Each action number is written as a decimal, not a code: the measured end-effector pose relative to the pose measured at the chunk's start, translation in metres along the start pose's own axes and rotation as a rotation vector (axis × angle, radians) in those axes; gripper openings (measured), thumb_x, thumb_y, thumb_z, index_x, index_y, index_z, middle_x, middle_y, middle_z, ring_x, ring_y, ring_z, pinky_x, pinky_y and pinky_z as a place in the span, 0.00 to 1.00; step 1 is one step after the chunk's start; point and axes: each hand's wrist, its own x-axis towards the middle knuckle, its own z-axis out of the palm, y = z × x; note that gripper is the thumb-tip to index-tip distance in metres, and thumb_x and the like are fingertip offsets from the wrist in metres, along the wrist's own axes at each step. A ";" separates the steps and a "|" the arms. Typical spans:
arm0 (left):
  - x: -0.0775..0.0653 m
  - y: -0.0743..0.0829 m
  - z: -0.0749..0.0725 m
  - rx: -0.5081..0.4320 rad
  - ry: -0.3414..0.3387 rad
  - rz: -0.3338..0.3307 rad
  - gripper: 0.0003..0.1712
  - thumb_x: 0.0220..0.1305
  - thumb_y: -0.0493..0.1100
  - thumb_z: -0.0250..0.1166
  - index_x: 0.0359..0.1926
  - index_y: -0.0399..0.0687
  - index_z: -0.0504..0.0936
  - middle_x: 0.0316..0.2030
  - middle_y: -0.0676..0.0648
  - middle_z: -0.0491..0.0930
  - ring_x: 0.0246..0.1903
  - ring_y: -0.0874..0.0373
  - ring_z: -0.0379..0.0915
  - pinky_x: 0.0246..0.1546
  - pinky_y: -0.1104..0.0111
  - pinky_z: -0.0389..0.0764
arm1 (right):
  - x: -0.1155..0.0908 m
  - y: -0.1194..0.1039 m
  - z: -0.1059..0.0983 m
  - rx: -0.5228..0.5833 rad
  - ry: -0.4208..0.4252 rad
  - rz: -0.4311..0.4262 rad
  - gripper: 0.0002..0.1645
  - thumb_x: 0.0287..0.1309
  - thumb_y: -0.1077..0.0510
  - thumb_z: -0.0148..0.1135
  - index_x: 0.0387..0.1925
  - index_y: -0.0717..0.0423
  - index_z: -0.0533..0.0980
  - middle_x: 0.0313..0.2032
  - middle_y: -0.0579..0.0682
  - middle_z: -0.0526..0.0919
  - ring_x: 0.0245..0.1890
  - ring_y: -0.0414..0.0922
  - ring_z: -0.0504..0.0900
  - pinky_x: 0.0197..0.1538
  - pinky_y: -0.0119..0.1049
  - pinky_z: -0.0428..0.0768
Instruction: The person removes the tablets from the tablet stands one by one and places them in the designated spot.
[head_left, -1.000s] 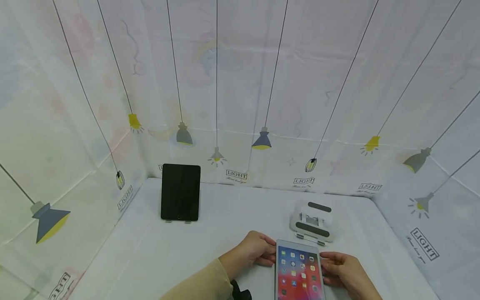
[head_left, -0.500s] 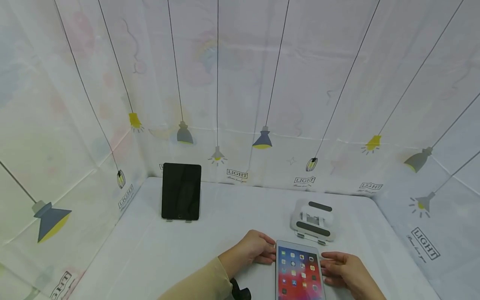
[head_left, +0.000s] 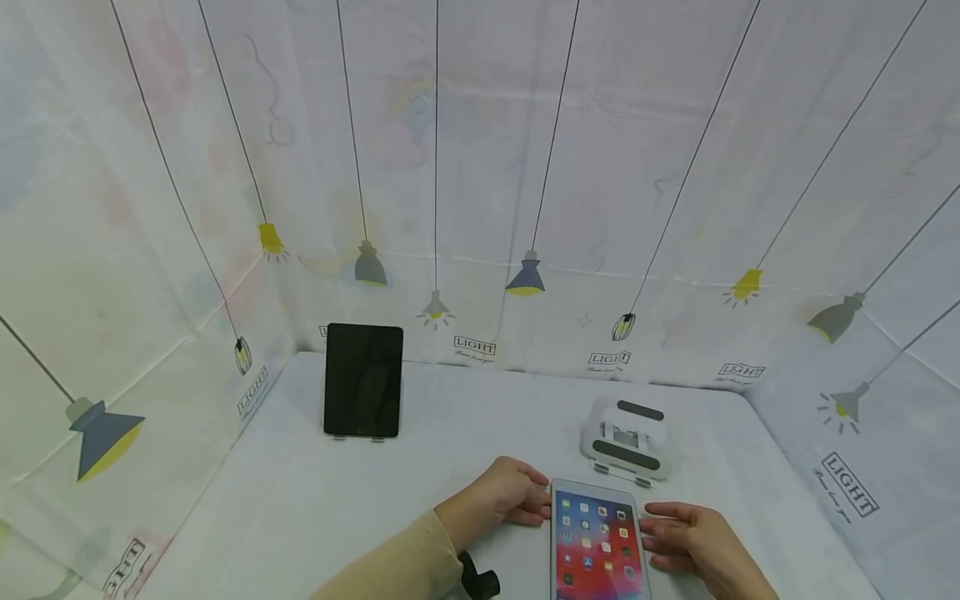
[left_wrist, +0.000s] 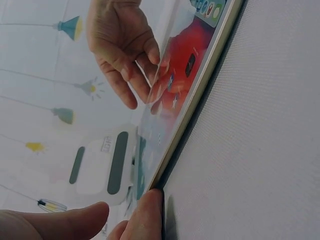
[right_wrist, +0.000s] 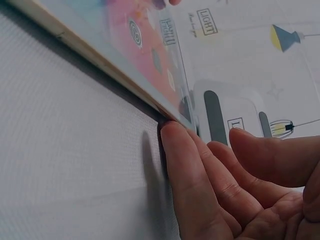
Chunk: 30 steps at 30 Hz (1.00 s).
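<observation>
A white-framed tablet (head_left: 598,546) lies face up on the white table near its front edge, its lit home screen full of app icons. My left hand (head_left: 504,493) is at its left edge; in the left wrist view a fingertip (left_wrist: 150,202) meets the tablet's side and the thumb stands off from it. On the other side is my right hand (head_left: 693,542), fingers loosely extended beside the right edge, with a narrow gap in the head view. The right wrist view shows a fingertip (right_wrist: 175,131) close to the tablet's edge; whether it touches cannot be told.
Behind the tablet stands a white folding stand (head_left: 626,442) with dark grey pads. A second, dark-screened tablet (head_left: 363,381) is propped upright at the back left. Lamp-printed cloth (head_left: 480,167) hangs around the table. A black object (head_left: 478,579) is by the left wrist.
My right hand has shifted slightly right, away from the tablet's edge. The left hand stays at the left edge, nearly unmoved. The tablet keeps its place.
</observation>
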 end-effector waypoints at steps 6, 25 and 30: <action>-0.001 0.002 -0.001 -0.001 0.019 0.001 0.20 0.61 0.23 0.67 0.54 0.35 0.85 0.41 0.37 0.92 0.30 0.57 0.89 0.33 0.65 0.92 | -0.002 0.000 -0.002 0.029 -0.001 -0.006 0.31 0.74 0.65 0.63 0.73 0.72 0.69 0.48 0.60 0.92 0.44 0.56 0.94 0.49 0.50 0.92; -0.004 0.005 -0.010 0.070 -0.016 -0.029 0.20 0.62 0.28 0.71 0.55 0.43 0.87 0.43 0.43 0.93 0.31 0.55 0.90 0.34 0.64 0.92 | -0.003 -0.002 -0.003 0.041 -0.001 -0.012 0.37 0.71 0.63 0.67 0.75 0.71 0.66 0.53 0.64 0.91 0.46 0.59 0.93 0.51 0.53 0.92; -0.004 0.005 -0.015 0.071 -0.041 -0.004 0.21 0.62 0.28 0.72 0.57 0.43 0.87 0.45 0.43 0.93 0.32 0.55 0.90 0.34 0.64 0.92 | -0.005 -0.004 -0.003 0.042 -0.002 -0.023 0.38 0.71 0.63 0.68 0.76 0.70 0.65 0.54 0.64 0.91 0.47 0.59 0.93 0.51 0.53 0.92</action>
